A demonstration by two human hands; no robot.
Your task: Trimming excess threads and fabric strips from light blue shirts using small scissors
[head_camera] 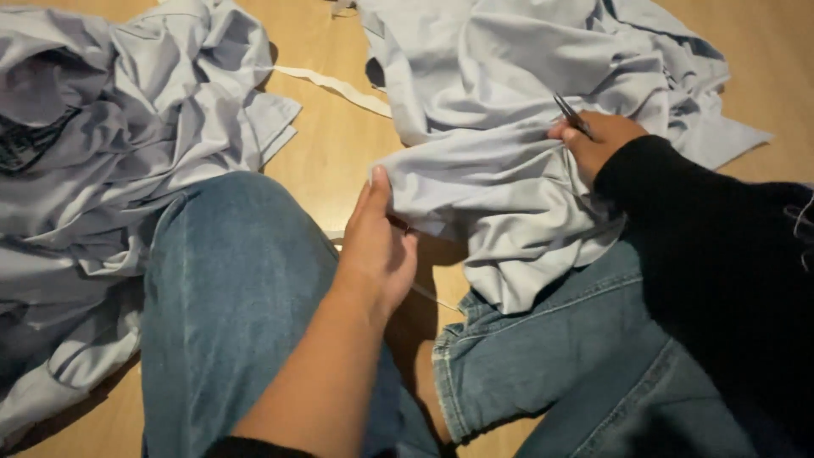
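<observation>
— Pale blue cloth (500,178) fills the upper middle and right of the frame, crumpled over the wooden floor (331,161) and draped onto the right knee of the jeans (229,305). Which of the hands has it?

— Both. The left hand (377,246), at the centre, pinches the cloth's lower left edge with thumb and fingers. The right hand (598,140), right of centre, is clenched on a bunched fold of the same cloth, and a pair of small metal snips (572,114) sticks up out of that fist.

— And on the left?

— A second heap of pale blue cloth (110,144) lies in the upper left, touching the left knee. A white strip (335,85) lies on the floor between the two heaps, near the top.
</observation>
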